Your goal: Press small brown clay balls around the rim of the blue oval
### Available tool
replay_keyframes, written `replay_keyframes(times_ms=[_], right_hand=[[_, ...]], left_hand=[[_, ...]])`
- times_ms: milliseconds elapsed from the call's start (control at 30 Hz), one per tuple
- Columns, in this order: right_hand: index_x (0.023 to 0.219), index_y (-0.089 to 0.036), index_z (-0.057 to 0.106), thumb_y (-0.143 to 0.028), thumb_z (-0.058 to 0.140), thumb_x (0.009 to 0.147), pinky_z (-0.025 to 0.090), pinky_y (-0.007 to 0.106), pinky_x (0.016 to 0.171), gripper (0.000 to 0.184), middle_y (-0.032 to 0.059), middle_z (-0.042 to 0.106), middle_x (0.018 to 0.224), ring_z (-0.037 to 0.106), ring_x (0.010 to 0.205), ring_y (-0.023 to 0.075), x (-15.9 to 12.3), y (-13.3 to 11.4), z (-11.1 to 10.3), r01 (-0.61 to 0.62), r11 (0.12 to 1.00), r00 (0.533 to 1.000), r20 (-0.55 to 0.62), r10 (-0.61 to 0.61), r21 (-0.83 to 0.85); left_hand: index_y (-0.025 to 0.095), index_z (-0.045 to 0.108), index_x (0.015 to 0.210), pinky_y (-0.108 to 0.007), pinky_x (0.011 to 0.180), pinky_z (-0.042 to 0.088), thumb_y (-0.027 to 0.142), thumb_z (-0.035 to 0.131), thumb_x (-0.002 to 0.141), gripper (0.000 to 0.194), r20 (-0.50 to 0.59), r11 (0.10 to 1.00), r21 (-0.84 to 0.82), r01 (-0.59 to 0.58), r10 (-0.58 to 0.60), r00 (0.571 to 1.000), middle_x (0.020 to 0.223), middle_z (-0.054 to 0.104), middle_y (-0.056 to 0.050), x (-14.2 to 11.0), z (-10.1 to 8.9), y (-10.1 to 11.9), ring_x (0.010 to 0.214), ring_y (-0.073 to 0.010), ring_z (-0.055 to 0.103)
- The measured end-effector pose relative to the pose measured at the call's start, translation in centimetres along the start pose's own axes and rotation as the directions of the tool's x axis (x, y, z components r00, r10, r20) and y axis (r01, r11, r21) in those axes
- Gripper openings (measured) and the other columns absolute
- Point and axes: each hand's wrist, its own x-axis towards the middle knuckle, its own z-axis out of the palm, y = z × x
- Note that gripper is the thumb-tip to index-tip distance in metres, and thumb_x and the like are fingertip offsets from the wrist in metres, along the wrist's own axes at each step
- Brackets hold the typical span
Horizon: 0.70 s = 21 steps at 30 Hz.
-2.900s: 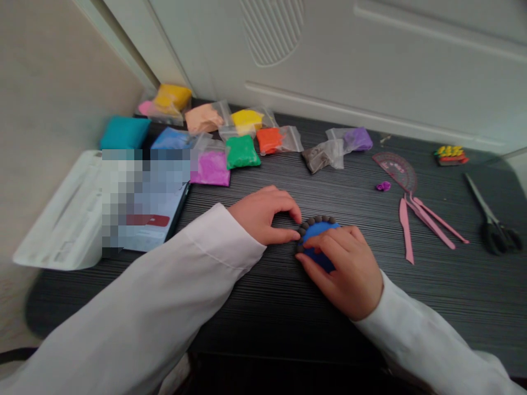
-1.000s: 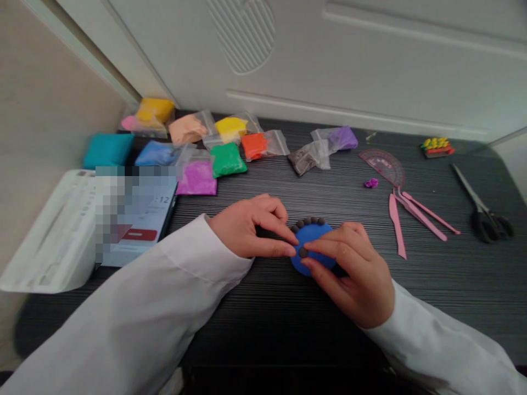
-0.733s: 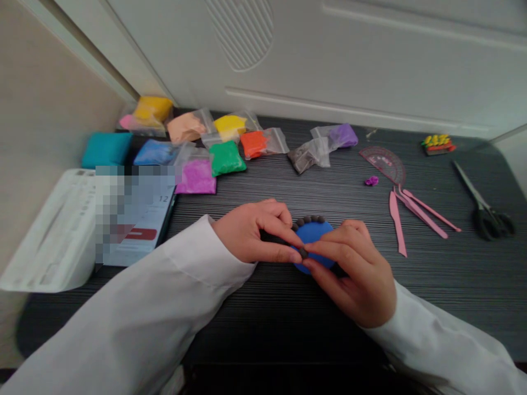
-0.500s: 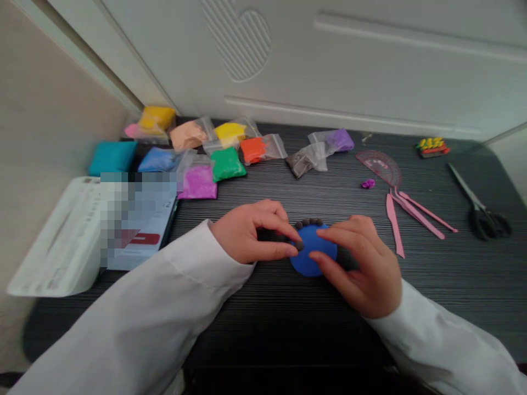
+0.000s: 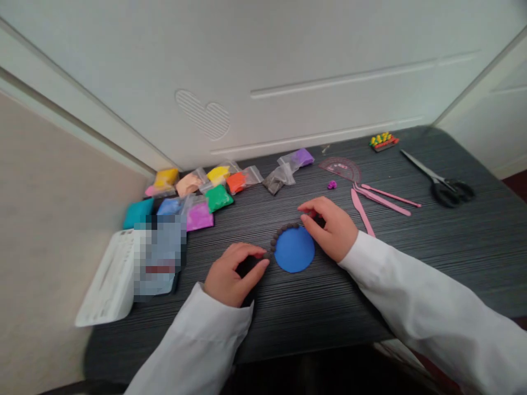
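A round blue clay disc (image 5: 295, 251) lies flat on the dark table (image 5: 411, 252). Several small dark clay balls (image 5: 283, 231) line its upper-left rim. My left hand (image 5: 231, 272) rests on the table just left of the disc. Its thumb and forefinger are pinched on a small dark clay ball (image 5: 267, 255) at the disc's left edge. My right hand (image 5: 330, 226) sits at the disc's upper-right edge with its fingers curled together. Whatever those fingers may hold is hidden.
Several bags of coloured clay (image 5: 214, 193) lie at the back left. A white box (image 5: 107, 277) and a phone sit at the left edge. Right of the disc are pink modelling tools (image 5: 373, 200), a protractor (image 5: 341, 167), a purple clay bit (image 5: 331, 185) and scissors (image 5: 442, 185).
The dark ball passed from my right fingers to my left. My right hand moved off the disc to its upper-right edge. My head pulled back and turned, showing more table.
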Motion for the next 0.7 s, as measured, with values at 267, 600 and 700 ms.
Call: replay_keyframes(times_ms=[267, 600, 700], right_hand=[[0.1, -0.018, 0.053, -0.014, 0.044, 0.076, 0.038, 0.03, 0.077, 0.026, 0.0007, 0.063, 0.088, 0.053, 0.083, 0.0158, 0.0, 0.4, -0.1, 0.027, 0.997, 0.988, 0.154, -0.015, -0.077], [0.112, -0.017, 0.045, -0.017, 0.039, 0.079, 0.038, 0.028, 0.075, 0.033, 0.0032, 0.064, 0.084, 0.057, 0.08, 0.0159, -0.1, 0.0, -0.5, 0.011, 0.994, 0.976, 0.218, 0.014, -0.112], [0.112, -0.017, 0.044, -0.019, 0.039, 0.079, 0.038, 0.028, 0.074, 0.033, 0.0031, 0.063, 0.083, 0.057, 0.079, 0.0158, -0.1, 0.0, -0.5, 0.005, 0.993, 0.974, 0.224, 0.021, -0.115]], left_hand=[[0.019, 0.06, 0.077, -0.034, 0.073, 0.043, 0.031, 0.057, 0.069, 0.014, -0.295, 0.991, 0.127, 0.044, -0.005, 0.956, 0.077, 0.061, -0.003, -1.4, 3.4, 0.2, 0.077, -0.0176, 0.053], [0.018, 0.06, 0.071, -0.031, 0.067, 0.042, 0.03, 0.058, 0.068, 0.013, -0.392, 0.984, 0.168, 0.061, 0.009, 0.92, 0.07, 0.06, -0.002, -1.3, 3.9, 0.5, 0.07, -0.0159, 0.052], [0.018, 0.06, 0.07, -0.031, 0.067, 0.041, 0.03, 0.057, 0.068, 0.013, -0.403, 0.975, 0.214, 0.068, 0.025, 0.915, 0.068, 0.06, -0.002, -1.2, 4.1, 0.9, 0.07, -0.016, 0.052]])
